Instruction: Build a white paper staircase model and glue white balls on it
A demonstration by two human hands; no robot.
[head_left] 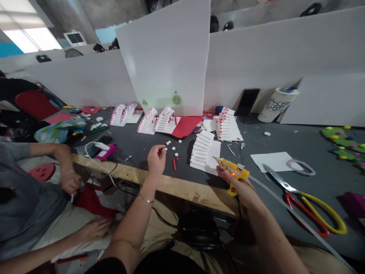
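Note:
My right hand point(232, 180) grips a yellow hot glue gun point(234, 169) with a lit orange light and a long clear glue stick point(299, 215) out of its back. The nozzle points left, over a white stepped model point(202, 148) on a white base. My left hand point(156, 161) hovers near the table's front edge with its fingertips pinched together; whatever they hold is hidden. Close to it lie several small white round pieces point(173, 148) and a short red stick point(174, 164).
Large scissors point(288, 186) and white paper point(270, 161) lie at right, by a cup point(278, 104) and phone point(247, 102). More stepped models point(164, 120) stand before a white board point(168, 57). A co-worker point(31, 213) sits at left, near a purple device point(106, 152) with cables.

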